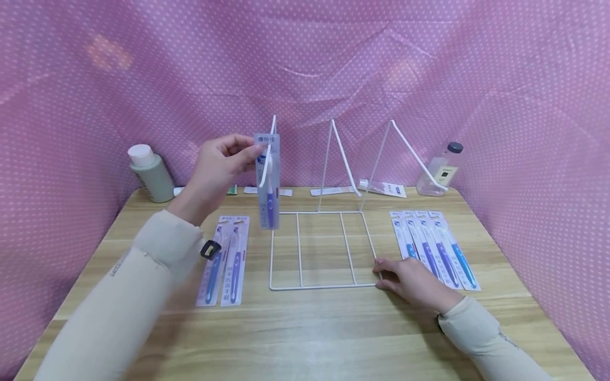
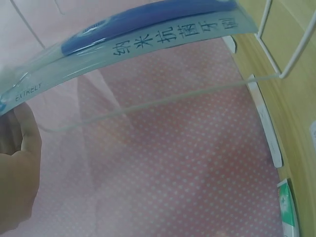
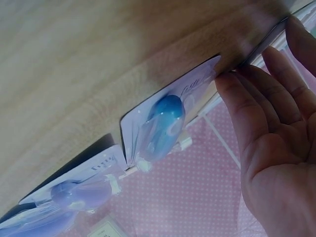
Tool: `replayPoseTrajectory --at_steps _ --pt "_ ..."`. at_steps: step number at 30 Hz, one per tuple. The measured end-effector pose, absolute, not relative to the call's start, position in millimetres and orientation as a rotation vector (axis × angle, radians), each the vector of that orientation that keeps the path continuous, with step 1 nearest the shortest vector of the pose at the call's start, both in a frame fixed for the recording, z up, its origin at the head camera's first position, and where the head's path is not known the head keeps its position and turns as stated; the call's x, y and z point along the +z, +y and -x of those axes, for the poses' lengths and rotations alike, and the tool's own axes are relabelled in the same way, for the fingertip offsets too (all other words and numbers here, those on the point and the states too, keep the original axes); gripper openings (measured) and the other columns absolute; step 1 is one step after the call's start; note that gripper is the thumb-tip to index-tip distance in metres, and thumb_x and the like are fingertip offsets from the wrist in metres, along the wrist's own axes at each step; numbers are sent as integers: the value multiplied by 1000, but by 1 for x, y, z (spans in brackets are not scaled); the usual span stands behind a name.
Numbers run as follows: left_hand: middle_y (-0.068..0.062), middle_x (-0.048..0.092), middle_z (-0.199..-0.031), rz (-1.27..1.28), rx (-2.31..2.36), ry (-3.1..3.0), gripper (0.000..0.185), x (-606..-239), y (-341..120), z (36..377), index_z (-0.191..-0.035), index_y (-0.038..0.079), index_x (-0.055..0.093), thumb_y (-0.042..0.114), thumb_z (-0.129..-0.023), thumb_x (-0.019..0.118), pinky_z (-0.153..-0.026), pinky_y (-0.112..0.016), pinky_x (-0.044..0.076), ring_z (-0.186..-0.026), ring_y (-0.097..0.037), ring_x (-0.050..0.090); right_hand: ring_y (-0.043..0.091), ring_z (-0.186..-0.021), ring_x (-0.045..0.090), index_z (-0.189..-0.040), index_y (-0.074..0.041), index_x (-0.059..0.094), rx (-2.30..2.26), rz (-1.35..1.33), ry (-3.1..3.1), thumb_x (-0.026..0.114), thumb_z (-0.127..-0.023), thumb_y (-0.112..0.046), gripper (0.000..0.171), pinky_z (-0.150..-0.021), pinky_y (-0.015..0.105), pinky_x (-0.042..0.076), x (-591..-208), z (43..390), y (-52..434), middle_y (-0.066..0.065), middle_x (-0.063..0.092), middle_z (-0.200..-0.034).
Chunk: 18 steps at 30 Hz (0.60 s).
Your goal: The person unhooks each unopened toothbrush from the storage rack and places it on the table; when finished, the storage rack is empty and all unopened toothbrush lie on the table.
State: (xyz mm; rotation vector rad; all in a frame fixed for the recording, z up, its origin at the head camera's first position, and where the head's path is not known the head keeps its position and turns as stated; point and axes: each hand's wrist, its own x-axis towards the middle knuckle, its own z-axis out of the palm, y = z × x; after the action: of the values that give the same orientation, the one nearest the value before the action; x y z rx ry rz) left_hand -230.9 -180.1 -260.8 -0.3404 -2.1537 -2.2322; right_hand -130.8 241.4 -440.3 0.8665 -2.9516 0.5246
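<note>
In the head view my left hand [image 1: 221,159] pinches the upper edge of a packaged toothbrush [image 1: 270,206] with a purple handle. The pack hangs upright at the left prong of a white wire rack [image 1: 325,287]. That prong shows behind the pack's top and again in front of it, seemingly through its upper part. In the left wrist view the pack [image 2: 163,29] crosses the top, with part of my left hand [image 2: 19,168] at the edge. My right hand [image 1: 412,280] grips the front right corner of the rack's base; the right wrist view shows this hand [image 3: 281,128] beside packaged toothbrushes [image 3: 163,118].
Two packaged toothbrushes [image 1: 234,264] lie left of the rack, several more [image 1: 436,248] right of it. Along the back stand a green bottle [image 1: 154,177] and a clear bottle [image 1: 440,172]. A toothpaste tube [image 1: 383,188] and flat boxes lie between them, before a pink dotted curtain [image 1: 305,69].
</note>
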Motion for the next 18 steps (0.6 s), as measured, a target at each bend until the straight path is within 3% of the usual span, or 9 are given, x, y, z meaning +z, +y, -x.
replayPoseTrajectory --at_steps 6,18 --pt "0 70 -95 413 -2233 -2166 18 -261 -182 208 -107 7 75 21 -97 79 -83 -27 64 -84 -12 67 35 -116 74 -116 -14 78 522 -844 -2975 83 -92 -23 26 -98 51 60 -441 130 242 16 73 -133" --pt "-1 69 -95 522 -2199 -2218 11 -258 -185 163 -105 7 73 17 -100 75 -88 -29 63 -88 -14 66 35 -117 74 -116 -14 78 532 -823 -2996 82 -93 -23 25 -100 52 60 -439 129 242 16 72 -133"
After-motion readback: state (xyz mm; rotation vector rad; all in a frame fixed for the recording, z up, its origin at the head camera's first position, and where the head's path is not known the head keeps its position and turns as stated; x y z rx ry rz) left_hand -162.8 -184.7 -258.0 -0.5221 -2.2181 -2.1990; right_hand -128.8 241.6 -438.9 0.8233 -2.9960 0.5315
